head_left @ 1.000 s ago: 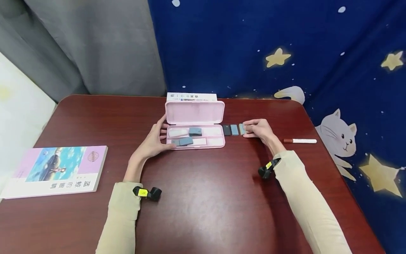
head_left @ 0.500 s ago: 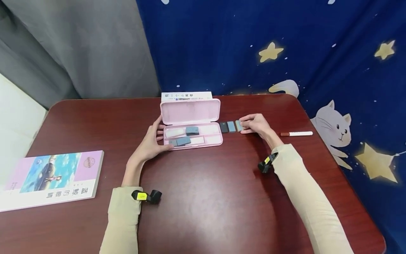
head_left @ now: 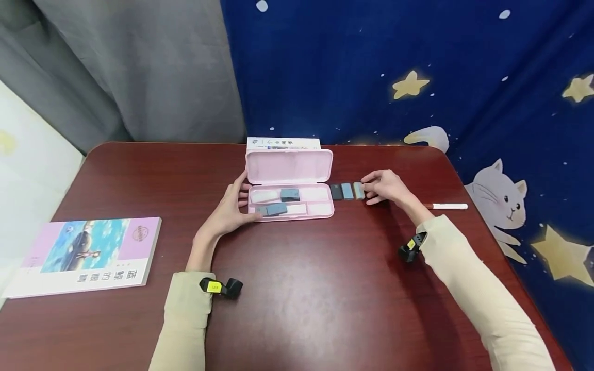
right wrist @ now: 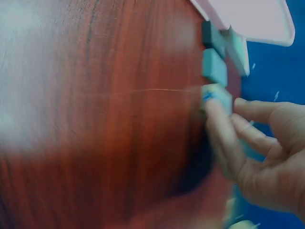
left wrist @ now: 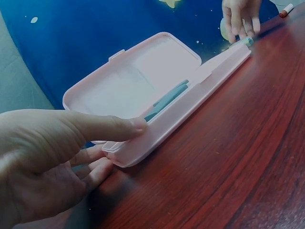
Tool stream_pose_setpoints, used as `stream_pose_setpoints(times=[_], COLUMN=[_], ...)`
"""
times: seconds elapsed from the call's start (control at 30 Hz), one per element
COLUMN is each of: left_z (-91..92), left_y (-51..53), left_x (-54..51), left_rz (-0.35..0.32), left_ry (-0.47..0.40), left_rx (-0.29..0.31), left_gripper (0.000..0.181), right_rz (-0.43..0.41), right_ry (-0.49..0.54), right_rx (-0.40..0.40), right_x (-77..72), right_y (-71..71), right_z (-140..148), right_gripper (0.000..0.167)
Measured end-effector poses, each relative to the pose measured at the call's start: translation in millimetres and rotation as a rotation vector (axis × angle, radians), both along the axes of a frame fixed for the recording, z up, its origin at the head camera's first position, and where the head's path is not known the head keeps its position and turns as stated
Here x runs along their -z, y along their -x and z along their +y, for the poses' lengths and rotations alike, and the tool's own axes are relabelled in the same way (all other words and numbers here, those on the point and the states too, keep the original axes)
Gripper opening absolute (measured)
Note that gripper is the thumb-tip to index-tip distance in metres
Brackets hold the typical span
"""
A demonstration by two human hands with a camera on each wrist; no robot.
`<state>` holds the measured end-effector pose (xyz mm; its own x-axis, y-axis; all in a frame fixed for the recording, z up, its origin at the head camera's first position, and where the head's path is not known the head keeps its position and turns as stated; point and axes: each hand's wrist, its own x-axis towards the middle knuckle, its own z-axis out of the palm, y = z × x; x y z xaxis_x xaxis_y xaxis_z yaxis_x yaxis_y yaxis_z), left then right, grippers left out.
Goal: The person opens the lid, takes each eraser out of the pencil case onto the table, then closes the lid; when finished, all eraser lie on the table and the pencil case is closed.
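A pink pencil case (head_left: 291, 217) lies with its lid raised, holding blue-grey blocks (head_left: 277, 208) and white pieces (head_left: 265, 196). My left hand (head_left: 228, 212) grips its left end; in the left wrist view the thumb (left wrist: 126, 128) presses the front wall and the other fingers lie round the end. Right of the case stand a dark block (head_left: 336, 191), a blue block (head_left: 347, 191) and a pale-edged block (head_left: 359, 190) in a row. My right hand (head_left: 387, 186) is beside the last one, its fingers loosely spread, a fingertip touching it in the blurred right wrist view.
A white-and-red marker (head_left: 449, 206) lies right of my right hand, partly behind the wrist. A book with a blue picture (head_left: 93, 252) lies at the left. Another book (head_left: 284, 142) is behind the raised lid, near the table's back edge.
My right hand's fingers have loosened from the pale-edged block and spread, and the wrist has shifted a little to the right. The left hand keeps its hold on the case.
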<state>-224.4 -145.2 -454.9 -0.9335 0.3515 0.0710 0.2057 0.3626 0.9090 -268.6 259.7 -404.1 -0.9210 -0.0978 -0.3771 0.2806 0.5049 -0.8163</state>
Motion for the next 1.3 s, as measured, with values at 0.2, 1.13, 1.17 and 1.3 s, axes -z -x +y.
stream_pose_setpoints(times=[0.2,1.13,1.17,1.3], left_z=[-2.4,0.8,0.5,-1.5], left_y=[-0.1,-0.3,-0.6,-1.6], left_x=[0.3,2.2,1.9,1.4], left_rz=[0.000,0.013,0.013,0.012], left_ry=[0.008,-0.010,-0.008,-0.006], left_rx=[0.001,-0.006,-0.009,-0.011], left_gripper=[0.116,0.115,0.114,0.114], right_rz=[0.112,0.323,0.348,0.439], right_ry=[-0.188,-0.130,-0.130,-0.158], right_rx=[-0.116,-0.412,-0.435,-0.506], right_x=[-7.6,-10.0,-8.8,-3.6], right_y=[-6.7,-21.9,-21.5,-19.3], right_z=[-15.8,-165.3,-169.7,-185.1], right_gripper=[0.020,0.012,0.011,0.011])
